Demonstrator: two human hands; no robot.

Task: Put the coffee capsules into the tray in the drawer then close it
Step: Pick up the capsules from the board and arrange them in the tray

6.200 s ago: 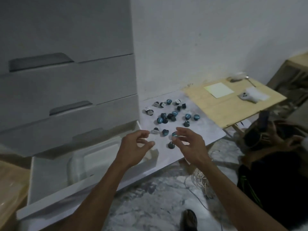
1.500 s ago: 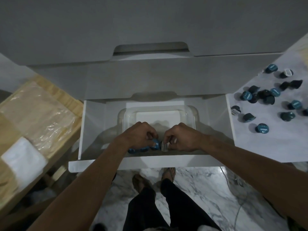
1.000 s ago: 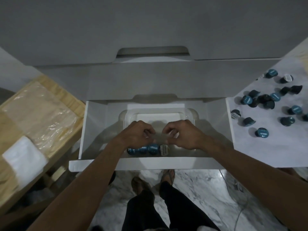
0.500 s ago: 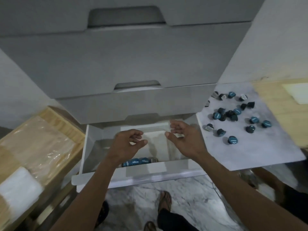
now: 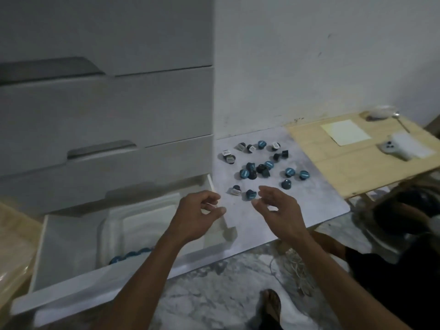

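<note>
Half a second before, your hands hung over the open drawer (image 5: 71, 236); now both had swung right to the marble counter (image 5: 309, 206). Your left hand (image 5: 195, 217) and right hand (image 5: 278, 210) each showed an empty grip, fingers loosely curled. Roughly twenty coffee capsules (image 5: 262, 166) lay just beyond your fingers. Left of your left hand, the clear tray (image 5: 112, 234) held a row of blue capsules (image 5: 131, 254), count unclear.

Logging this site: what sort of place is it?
Probably a plain room in a home, not a fitted kitchen: a white chest of drawers against a bare wall, a low wooden table, and marble-pattern floor.
</note>
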